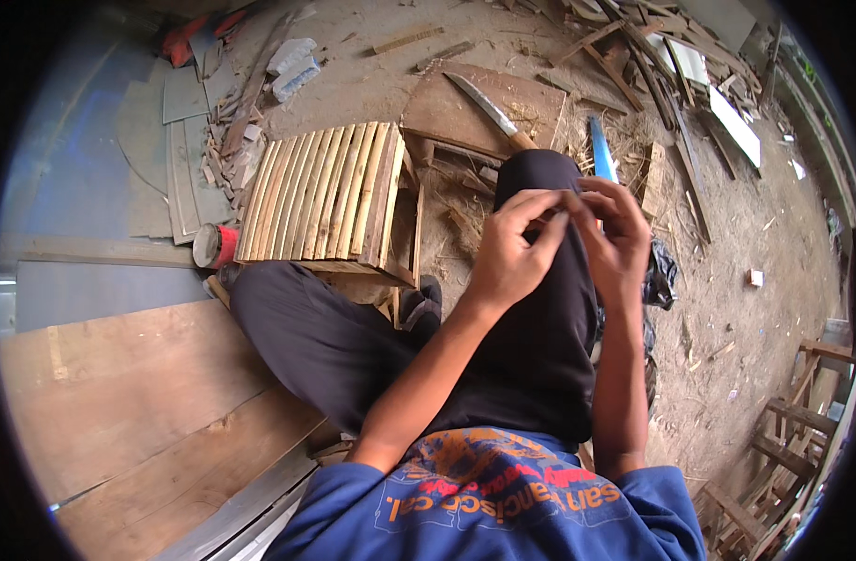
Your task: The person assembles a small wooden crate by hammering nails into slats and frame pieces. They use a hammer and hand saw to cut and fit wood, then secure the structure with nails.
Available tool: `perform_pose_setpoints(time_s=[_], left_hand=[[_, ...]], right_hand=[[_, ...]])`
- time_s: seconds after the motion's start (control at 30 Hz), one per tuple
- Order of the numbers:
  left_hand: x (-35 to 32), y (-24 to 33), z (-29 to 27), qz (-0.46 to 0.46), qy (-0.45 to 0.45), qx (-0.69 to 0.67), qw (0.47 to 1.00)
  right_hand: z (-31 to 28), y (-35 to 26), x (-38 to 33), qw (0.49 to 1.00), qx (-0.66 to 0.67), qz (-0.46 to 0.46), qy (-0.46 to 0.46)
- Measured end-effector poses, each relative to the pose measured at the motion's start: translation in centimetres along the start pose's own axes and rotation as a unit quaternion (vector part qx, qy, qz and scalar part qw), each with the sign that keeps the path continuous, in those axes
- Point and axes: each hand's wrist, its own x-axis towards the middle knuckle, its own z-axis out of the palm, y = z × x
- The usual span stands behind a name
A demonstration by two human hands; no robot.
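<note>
Sawdust and wood scraps cover the dirt floor [727,309] of an outdoor workshop. At the far left lie flat grey sheets [180,140] and wide wooden planks [138,411], with a small red can [213,246] on its side beside them. Next comes a bamboo slat panel [320,192], its pale strips set side by side on a low frame. Behind it a brown board [484,112] carries a long machete [489,110]. At the centre, above a raised knee in dark trousers [531,309], the left hand [512,248] meets the right hand [615,234]; the fingertips of both are pressed together, pinching something too small to make out. A blue saw blade [601,150] shows just behind the right hand. Broken timber offcuts [652,56] pile up at the upper right.
</note>
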Motion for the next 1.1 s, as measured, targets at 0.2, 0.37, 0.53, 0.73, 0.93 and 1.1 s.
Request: perform_pose_setpoints(time_s=[0.2, 0.37, 0.53, 0.73, 0.93, 1.1], left_hand=[[1.9, 0.5, -6.7, -0.02, 0.03, 0.115, 0.993], [6.3, -0.9, -12.5, -0.027, 0.053, 0.184, 0.981], [13.7, -5.0, -18.8, 0.005, 0.102, 0.207, 0.973], [14.6, -15.0, -24.4, -0.027, 0.103, 0.147, 0.983], [14.1, -13.7, -23.4, -0.059, 0.146, -0.001, 0.987], [12.8, -13.2, -21.8, -0.049, 0.144, -0.028, 0.988]], right_hand=[[5.8, 0.0, 2.7, 0.99, -0.106, -0.05, -0.082], [5.8, 0.0, 8.4, 0.986, -0.114, -0.009, -0.119], [5.2, 1.0, 12.1, 0.938, -0.235, 0.113, -0.228], [7.8, 12.2, 11.1, 0.811, -0.396, 0.215, -0.374], [6.1, 28.3, 6.5, 0.833, -0.285, 0.445, -0.164], [6.5, 38.9, 0.3, 0.904, 0.001, 0.426, 0.021]])
